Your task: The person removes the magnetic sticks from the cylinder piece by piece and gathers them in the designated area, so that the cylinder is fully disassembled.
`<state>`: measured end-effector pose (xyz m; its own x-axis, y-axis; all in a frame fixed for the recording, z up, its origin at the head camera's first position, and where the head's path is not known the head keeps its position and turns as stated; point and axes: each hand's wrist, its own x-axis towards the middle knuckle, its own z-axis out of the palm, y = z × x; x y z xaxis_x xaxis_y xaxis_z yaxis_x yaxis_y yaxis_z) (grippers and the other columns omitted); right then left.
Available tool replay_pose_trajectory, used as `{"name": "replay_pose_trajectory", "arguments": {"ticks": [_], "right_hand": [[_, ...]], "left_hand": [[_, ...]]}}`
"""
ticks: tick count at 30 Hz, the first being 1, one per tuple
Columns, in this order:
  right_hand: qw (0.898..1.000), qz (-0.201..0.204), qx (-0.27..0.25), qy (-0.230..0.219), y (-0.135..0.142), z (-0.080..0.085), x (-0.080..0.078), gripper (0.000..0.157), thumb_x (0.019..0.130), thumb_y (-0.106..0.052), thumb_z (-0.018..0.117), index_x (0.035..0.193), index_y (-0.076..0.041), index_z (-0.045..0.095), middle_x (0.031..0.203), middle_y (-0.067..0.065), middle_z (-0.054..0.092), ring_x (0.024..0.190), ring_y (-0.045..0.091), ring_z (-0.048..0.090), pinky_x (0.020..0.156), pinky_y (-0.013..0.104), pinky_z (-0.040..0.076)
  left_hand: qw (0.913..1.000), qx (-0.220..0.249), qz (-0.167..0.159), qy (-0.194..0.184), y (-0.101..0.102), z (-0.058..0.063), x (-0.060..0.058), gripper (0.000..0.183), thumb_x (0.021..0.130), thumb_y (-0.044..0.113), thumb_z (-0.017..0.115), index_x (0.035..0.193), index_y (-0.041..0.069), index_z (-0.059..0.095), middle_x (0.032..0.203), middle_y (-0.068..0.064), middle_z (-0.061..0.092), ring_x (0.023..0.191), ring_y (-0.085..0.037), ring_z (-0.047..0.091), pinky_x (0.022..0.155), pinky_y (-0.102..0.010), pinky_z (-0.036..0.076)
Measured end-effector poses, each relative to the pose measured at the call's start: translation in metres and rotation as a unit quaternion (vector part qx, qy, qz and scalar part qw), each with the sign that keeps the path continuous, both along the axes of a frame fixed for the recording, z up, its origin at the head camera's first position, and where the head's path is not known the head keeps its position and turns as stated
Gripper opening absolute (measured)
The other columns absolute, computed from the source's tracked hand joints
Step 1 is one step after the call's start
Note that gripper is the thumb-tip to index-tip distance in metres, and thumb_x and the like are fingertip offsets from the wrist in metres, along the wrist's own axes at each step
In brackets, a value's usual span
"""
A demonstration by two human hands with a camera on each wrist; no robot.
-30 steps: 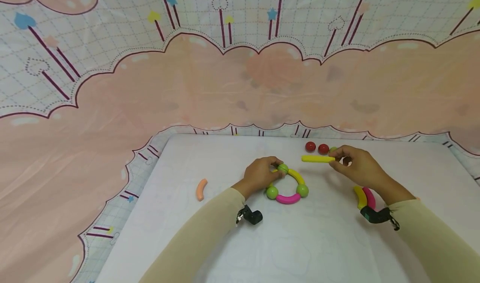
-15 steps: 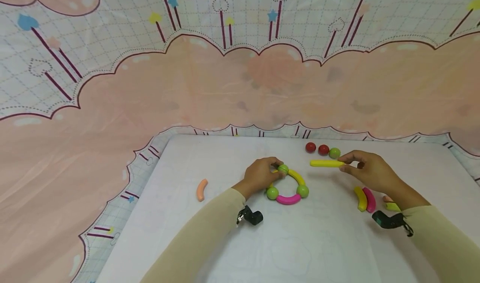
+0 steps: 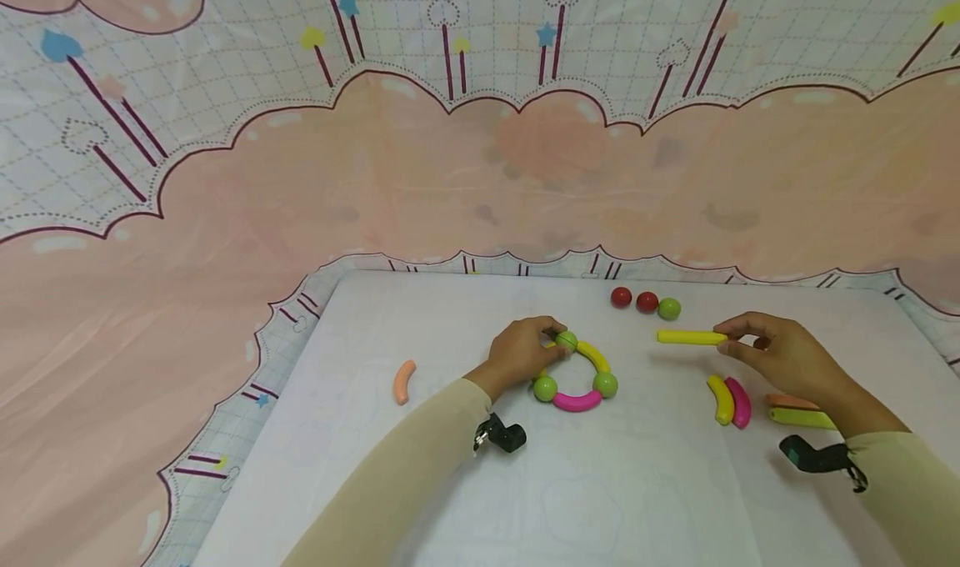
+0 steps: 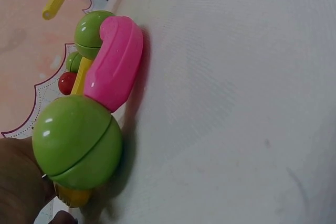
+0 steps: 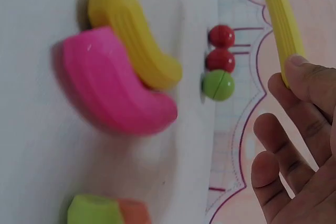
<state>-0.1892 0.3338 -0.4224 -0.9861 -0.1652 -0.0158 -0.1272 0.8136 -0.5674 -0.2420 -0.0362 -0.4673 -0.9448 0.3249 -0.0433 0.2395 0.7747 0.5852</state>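
Note:
My left hand (image 3: 522, 348) pinches the green ball (image 3: 567, 341) at the top of a ring of toy pieces. Two more green balls, a curved pink piece (image 3: 577, 402) and curved yellow pieces (image 3: 594, 356) make up the rest of this ring, which is partly covered by the hand. In the left wrist view the pink piece (image 4: 116, 61) spans two green balls. Between thumb and forefinger, my right hand (image 3: 780, 352) holds a straight yellow stick (image 3: 686, 337) by its right end, pointing left. The right wrist view shows the same yellow stick (image 5: 284, 22) raised beyond the thumb.
Two red balls (image 3: 621, 298) and a loose green ball (image 3: 670, 308) lie at the back of the white table (image 3: 600, 500). A curved yellow piece (image 3: 720, 400) and pink piece (image 3: 738, 402) lie at right, near a yellow-green stick (image 3: 801, 418). An orange curve (image 3: 403, 382) lies at left.
My right hand has moved right and toward me with the yellow stick, away from the loose balls, uncovering the green one and pieces at right. My left hand stays on the ring.

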Motion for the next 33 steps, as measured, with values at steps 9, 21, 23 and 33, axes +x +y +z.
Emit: {"name": "replay_pose_trajectory", "arguments": {"ticks": [9, 21, 23, 33], "right_hand": [[1.0, -0.009, 0.007, -0.002, 0.023, -0.008, 0.005, 0.033, 0.097, -0.026, 0.073, 0.123, -0.007, 0.069, 0.115, 0.019, 0.069, 0.105, 0.037, 0.057, 0.079, 0.036, 0.048], [0.999, -0.025, 0.018, -0.021, 0.053, -0.015, 0.012, 0.04, 0.097, -0.031, 0.073, 0.125, -0.003, 0.067, 0.119, 0.025, 0.067, 0.105, 0.042, 0.059, 0.076, 0.035, 0.051], [0.999, -0.031, 0.02, -0.026, 0.058, -0.016, 0.013, 0.041, 0.097, -0.031, 0.073, 0.125, -0.002, 0.066, 0.12, 0.026, 0.067, 0.105, 0.043, 0.058, 0.077, 0.041, 0.052], [0.998, -0.061, 0.023, -0.027, 0.078, -0.025, 0.02, 0.038, 0.099, -0.024, 0.071, 0.125, 0.003, 0.064, 0.12, 0.029, 0.065, 0.106, 0.046, 0.055, 0.075, 0.05, 0.051]], "left_hand": [[1.0, -0.001, -0.002, 0.0, -0.001, 0.0, 0.0, 0.034, 0.093, 0.038, 0.076, 0.125, 0.025, 0.071, 0.114, 0.015, 0.072, 0.116, -0.012, 0.062, 0.09, -0.031, 0.049], [1.0, 0.0, -0.001, 0.002, 0.0, -0.001, -0.001, 0.034, 0.093, 0.039, 0.077, 0.125, 0.026, 0.072, 0.113, 0.016, 0.071, 0.117, -0.012, 0.062, 0.092, -0.032, 0.048], [1.0, -0.001, 0.0, 0.002, 0.0, -0.001, -0.001, 0.034, 0.093, 0.039, 0.076, 0.124, 0.026, 0.072, 0.113, 0.016, 0.071, 0.117, -0.012, 0.062, 0.092, -0.032, 0.048], [1.0, -0.004, 0.003, -0.001, 0.0, 0.0, -0.001, 0.034, 0.093, 0.039, 0.076, 0.125, 0.027, 0.072, 0.114, 0.016, 0.071, 0.117, -0.012, 0.062, 0.092, -0.032, 0.048]]}}
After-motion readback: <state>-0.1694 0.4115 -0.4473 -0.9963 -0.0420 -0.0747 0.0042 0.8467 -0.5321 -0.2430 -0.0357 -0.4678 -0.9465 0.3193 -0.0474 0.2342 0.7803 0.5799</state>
